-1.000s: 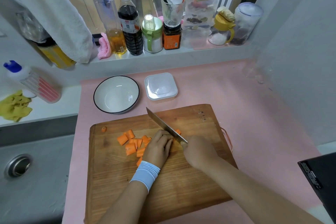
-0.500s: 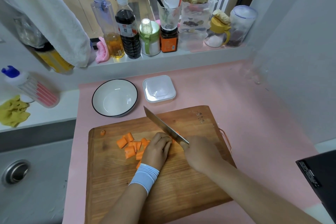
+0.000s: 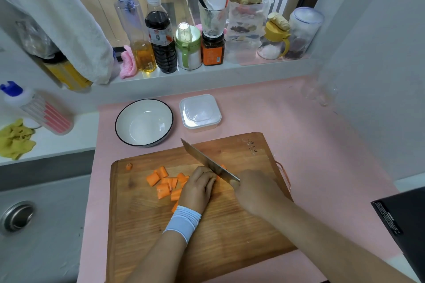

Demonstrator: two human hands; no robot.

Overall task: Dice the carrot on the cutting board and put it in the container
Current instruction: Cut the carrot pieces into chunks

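Observation:
A wooden cutting board [image 3: 142, 225] lies on a pink mat. Several orange carrot pieces [image 3: 163, 183] sit on its upper middle, and one small bit [image 3: 129, 166] lies near the board's top left corner. My left hand [image 3: 199, 187], with a pale blue wristband, has curled fingers pressing down on a carrot piece that is mostly hidden under it. My right hand [image 3: 254, 190] grips the handle of a knife [image 3: 207, 161], whose blade rests right beside the left fingers. A white bowl [image 3: 124, 131] and a lidded plastic container [image 3: 200, 110] stand behind the board.
Bottles, jars and stacked tubs [image 3: 212, 37] line the window ledge at the back. A sink [image 3: 18, 216] lies to the left. A black box [image 3: 404, 225] juts in at the right edge. A grey wall closes the right side.
The blade has shifted slightly along the carrot beside the left fingers. Both hands stay in the same spot on the board. The camera has tilted a little.

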